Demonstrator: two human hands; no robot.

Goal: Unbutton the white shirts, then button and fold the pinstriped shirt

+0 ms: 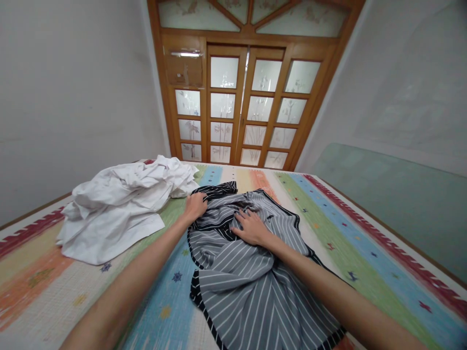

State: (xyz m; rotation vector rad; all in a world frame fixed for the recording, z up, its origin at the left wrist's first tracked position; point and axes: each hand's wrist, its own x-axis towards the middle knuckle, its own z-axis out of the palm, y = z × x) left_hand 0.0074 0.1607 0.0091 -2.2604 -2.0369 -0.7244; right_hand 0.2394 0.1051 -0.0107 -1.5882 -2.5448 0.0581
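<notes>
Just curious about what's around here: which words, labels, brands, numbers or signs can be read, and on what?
No readable text on the striped garment, white cloth or patterned cover.
A pale mark on the brown panel is too small to read.

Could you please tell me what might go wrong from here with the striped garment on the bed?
The striped garment is bunched around the right hand, so pressing there could set creases.

The left hand is at its far left part; pulling there could drag the loose folds askew.

The crumpled white cloth lies close to the left hand, so a sideways move might catch it.
</notes>
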